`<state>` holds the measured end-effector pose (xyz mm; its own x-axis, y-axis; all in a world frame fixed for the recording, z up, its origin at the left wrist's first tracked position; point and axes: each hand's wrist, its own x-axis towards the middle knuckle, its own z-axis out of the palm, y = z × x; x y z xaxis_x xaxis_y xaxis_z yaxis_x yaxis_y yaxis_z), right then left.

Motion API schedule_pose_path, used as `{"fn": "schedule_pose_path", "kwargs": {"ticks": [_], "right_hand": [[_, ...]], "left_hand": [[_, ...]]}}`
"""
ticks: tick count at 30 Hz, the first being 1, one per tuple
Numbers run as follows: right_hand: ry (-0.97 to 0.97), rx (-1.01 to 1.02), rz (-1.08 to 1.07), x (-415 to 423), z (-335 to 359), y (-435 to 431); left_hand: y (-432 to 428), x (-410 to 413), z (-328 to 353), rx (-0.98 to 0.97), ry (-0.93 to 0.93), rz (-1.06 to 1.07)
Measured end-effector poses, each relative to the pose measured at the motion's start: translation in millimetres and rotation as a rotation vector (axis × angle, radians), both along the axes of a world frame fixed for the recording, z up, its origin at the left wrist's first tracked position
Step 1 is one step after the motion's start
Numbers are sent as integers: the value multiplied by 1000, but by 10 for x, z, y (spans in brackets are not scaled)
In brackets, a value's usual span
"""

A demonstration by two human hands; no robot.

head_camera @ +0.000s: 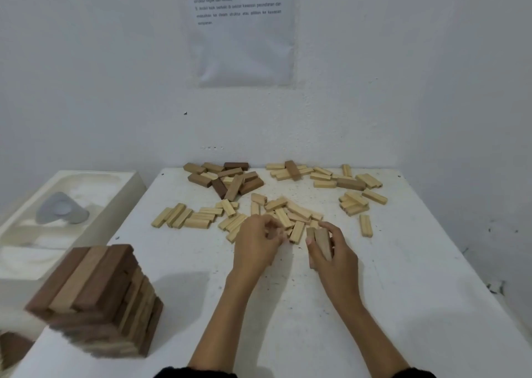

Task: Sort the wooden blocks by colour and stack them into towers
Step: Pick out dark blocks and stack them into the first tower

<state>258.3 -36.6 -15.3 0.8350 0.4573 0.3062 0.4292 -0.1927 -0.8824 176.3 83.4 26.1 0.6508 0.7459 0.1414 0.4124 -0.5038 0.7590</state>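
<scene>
White table (403, 262): my right hand (335, 252) grips two pale blocks (321, 241), gathered for stacking. My left hand (256, 243) curls at the loose pile (290, 212), though I cannot tell whether it pinches anything. Brown tower (95, 300) stands nearby, left.

The person wore a dark, almost black top. Only its sleeve ends showed at the bottom edge of the view: the left sleeve (178, 372) and the right sleeve (414, 373), both of soft, slightly fuzzy cloth with uneven hems. Past them the forearms were uncovered down to the left grip (256, 243) and the right grip (334, 252).
</scene>
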Motion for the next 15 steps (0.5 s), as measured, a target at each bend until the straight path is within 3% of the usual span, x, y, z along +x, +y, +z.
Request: {"fn": "schedule_pose_path", "kwargs": {"ticks": [8, 15], "right_hand": [[-122, -278, 65, -486, 38, -333], [-61, -329, 125, -690, 110, -324]], "left_hand": [[-141, -659, -240, 7, 51, -18], [-165, -980, -183, -140, 159, -317]]}}
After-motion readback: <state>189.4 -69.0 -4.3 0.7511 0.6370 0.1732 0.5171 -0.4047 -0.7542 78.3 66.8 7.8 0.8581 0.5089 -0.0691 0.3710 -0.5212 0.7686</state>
